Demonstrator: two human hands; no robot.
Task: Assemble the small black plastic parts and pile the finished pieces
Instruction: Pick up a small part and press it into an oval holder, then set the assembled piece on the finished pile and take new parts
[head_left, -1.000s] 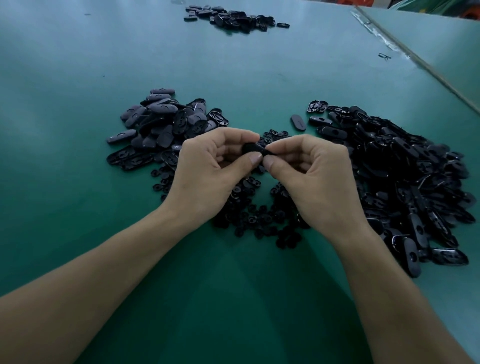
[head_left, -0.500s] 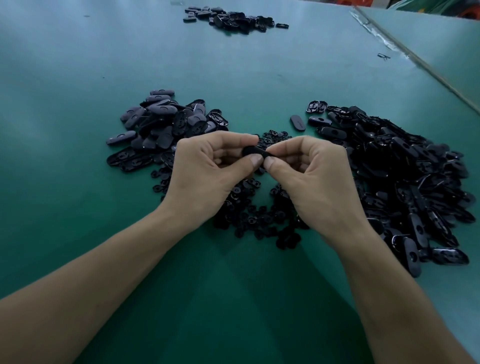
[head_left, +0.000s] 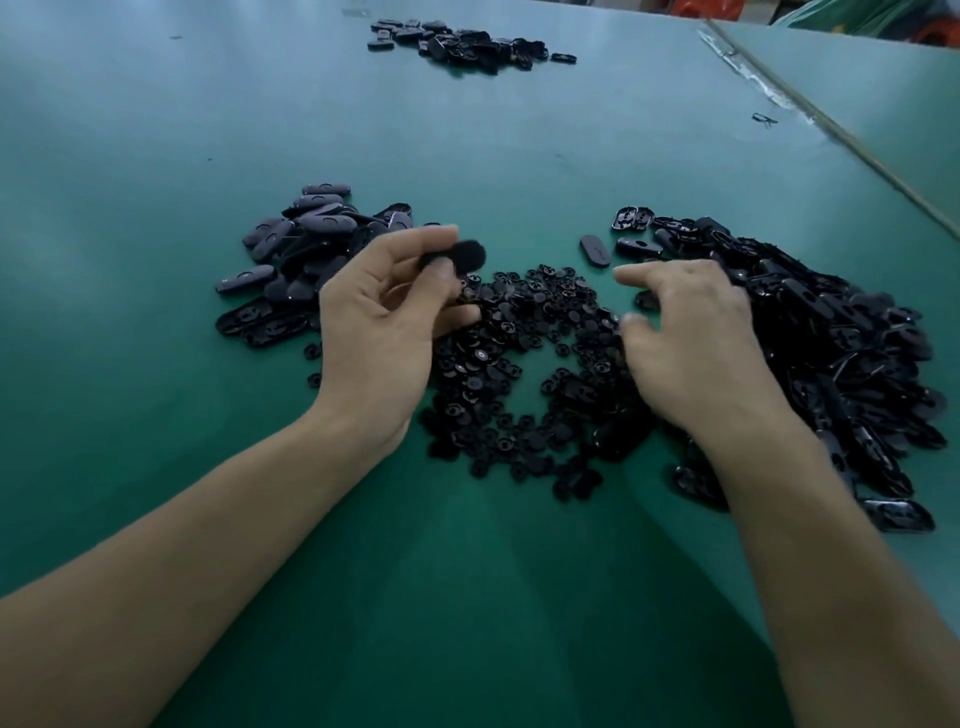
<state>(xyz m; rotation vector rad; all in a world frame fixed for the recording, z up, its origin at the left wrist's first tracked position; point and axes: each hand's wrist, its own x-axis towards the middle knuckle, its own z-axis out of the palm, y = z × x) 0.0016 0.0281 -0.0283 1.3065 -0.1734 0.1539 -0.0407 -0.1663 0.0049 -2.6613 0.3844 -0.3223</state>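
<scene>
My left hand (head_left: 379, 332) pinches a black oval plastic piece (head_left: 462, 255) between thumb and fingers, just right of the left pile of oval pieces (head_left: 306, 244). My right hand (head_left: 691, 343) hovers with loosely curled fingers and holds nothing, between the middle heap of small round black parts (head_left: 524, 332) and the big right heap of oval shells (head_left: 831, 338). Both hands are blurred by motion.
Everything lies on a green table (head_left: 467, 597). A single oval piece (head_left: 595, 250) lies apart between the heaps. Another pile of black parts (head_left: 462, 44) sits far back. A seam (head_left: 831, 130) with a neighbouring green table runs along the right.
The hands have parted. My right hand let go of the piece and moved right and down; my left hand carried the piece left toward the left pile.
</scene>
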